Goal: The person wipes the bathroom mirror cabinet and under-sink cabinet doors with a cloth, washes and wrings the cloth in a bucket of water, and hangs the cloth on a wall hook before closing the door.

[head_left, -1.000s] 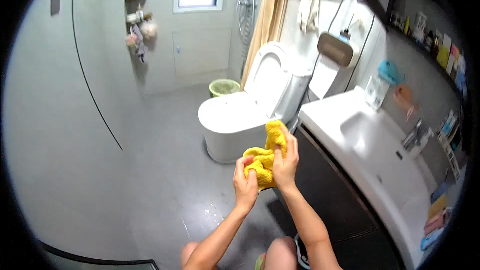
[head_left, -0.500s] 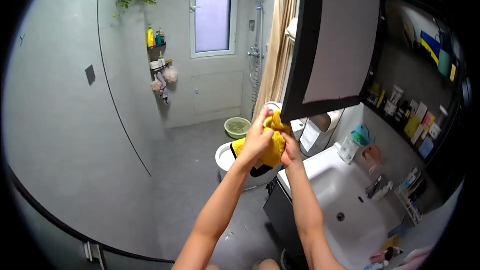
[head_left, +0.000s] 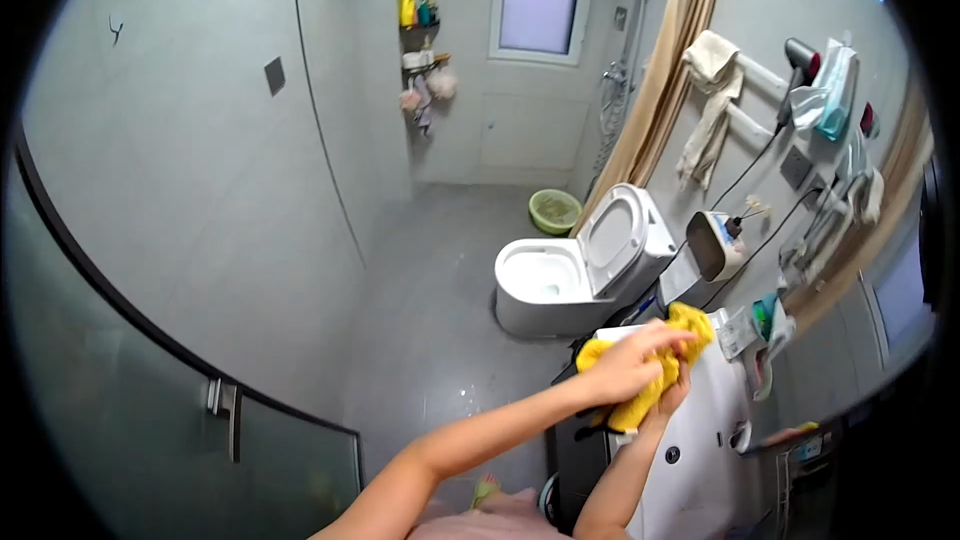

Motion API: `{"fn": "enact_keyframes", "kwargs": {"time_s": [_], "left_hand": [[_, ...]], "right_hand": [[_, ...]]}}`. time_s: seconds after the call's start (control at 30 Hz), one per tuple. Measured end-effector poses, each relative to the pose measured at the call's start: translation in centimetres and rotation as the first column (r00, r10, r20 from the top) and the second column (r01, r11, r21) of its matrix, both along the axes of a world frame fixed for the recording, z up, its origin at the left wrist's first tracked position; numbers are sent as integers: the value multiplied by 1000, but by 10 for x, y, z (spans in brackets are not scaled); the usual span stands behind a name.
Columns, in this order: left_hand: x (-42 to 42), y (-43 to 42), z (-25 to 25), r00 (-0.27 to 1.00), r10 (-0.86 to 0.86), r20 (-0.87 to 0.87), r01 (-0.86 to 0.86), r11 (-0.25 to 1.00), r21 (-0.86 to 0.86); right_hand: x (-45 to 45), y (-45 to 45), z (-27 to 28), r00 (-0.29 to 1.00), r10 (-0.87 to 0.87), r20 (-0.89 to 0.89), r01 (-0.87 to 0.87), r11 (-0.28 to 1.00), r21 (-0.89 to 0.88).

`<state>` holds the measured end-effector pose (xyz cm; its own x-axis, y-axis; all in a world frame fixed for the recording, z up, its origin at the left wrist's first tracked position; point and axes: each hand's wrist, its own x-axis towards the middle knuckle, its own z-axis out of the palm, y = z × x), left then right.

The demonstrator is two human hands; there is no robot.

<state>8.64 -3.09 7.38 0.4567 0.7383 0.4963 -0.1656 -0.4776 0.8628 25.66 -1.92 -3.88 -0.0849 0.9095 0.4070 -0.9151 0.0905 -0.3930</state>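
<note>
A yellow cloth with dark edging [head_left: 640, 407] is bunched up between my two hands, above the near edge of the washbasin [head_left: 700, 430]. My left hand [head_left: 632, 365] lies over the top of the cloth, its fingers bent around it and a forefinger reaching across. From below and to the right, my right hand [head_left: 677, 393] grips the same cloth; part of its fingers is hidden behind the fabric. Loose ends of the cloth stick out at the left and the upper right.
Beyond the basin stands a toilet [head_left: 545, 315] with its lid up. A green basin [head_left: 555, 210] sits on the floor behind it. Wall items include a hair dryer [head_left: 800, 60] and a hanging towel [head_left: 712, 70]. A glass door [head_left: 290, 450] is at left.
My hands have moved right and down, from in front of the toilet to over the washbasin, still holding the cloth. The view has shifted, and the open cabinet door no longer covers the wall.
</note>
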Motion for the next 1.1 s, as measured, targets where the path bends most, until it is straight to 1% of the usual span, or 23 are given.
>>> {"fn": "enact_keyframes", "kwargs": {"time_s": [0.03,0.07,0.13,0.2,0.23,0.27,0.33,0.4,0.47,0.53,0.57,0.6,0.67,0.73,0.8,0.83,0.9,0.93,0.97,1.0,1.03,1.07,1.1], "left_hand": [[-10,2,-3,990,120,76,-119,993,-8],[-25,6,-7,979,193,68,-188,980,-68],[-54,19,-29,945,301,128,-268,938,-221],[-90,25,-41,903,412,120,-364,884,-294],[-108,29,-50,891,441,110,-386,861,-332],[-126,32,-56,887,452,99,-371,823,-430],[-162,40,-72,866,495,67,-401,769,-498],[-193,48,-85,828,559,43,-441,697,-565],[-218,63,-97,802,596,40,-470,671,-573],[-251,88,-112,775,630,51,-489,649,-583],[-268,102,-116,768,635,85,-482,660,-577],[-287,118,-123,769,634,88,-478,661,-578],[-333,161,-136,751,645,142,-423,635,-647],[-371,204,-139,704,709,-33,-555,520,-649],[-408,255,-141,707,700,-102,-597,514,-616],[-423,285,-141,722,685,-101,-589,531,-610],[-442,329,-144,720,672,-174,-675,620,-399],[-449,351,-138,739,647,-190,-658,630,-412],[-455,375,-131,719,635,-282,-695,654,-299],[-460,399,-126,689,625,-367,-711,680,-177],[-464,421,-127,700,616,-361,-691,713,-122],[-469,445,-130,716,590,-373,-668,735,-119],[-472,471,-134,781,533,-327,-603,780,-168]], "right_hand": [[-5,14,-4,1000,-8,28,10,996,-90],[-12,31,-5,998,-14,61,24,985,-171],[-63,42,29,993,-39,111,51,992,-112],[-99,61,33,987,49,153,-3,957,-289],[-115,72,27,977,122,173,-73,961,-266],[-132,85,19,962,194,192,-145,959,-243],[-169,108,7,948,298,111,-249,913,-325],[-204,128,3,928,371,46,-335,879,-340],[-232,155,-10,913,405,53,-364,867,-341],[-268,195,-42,853,517,-73,-486,736,-471],[-284,214,-54,834,547,-78,-507,702,-500],[-300,230,-57,835,545,-75,-504,704,-501],[-338,266,-56,772,617,-152,-605,640,-474],[-373,304,-53,800,587,-122,-567,673,-474],[-404,344,-49,770,623,-137,-596,626,-503],[-419,362,-40,770,622,-142,-599,627,-499],[-435,400,-38,792,596,-130,-575,659,-485],[-442,416,-40,801,585,-124,-563,667,-489],[-444,435,-41,783,603,-153,-595,654,-468],[-448,454,-40,799,576,-169,-580,667,-467],[-451,472,-38,824,552,-131,-543,700,-464],[-453,490,-37,847,524,-90,-502,733,-459],[-457,507,-37,863,495,-101,-482,747,-458]]}}
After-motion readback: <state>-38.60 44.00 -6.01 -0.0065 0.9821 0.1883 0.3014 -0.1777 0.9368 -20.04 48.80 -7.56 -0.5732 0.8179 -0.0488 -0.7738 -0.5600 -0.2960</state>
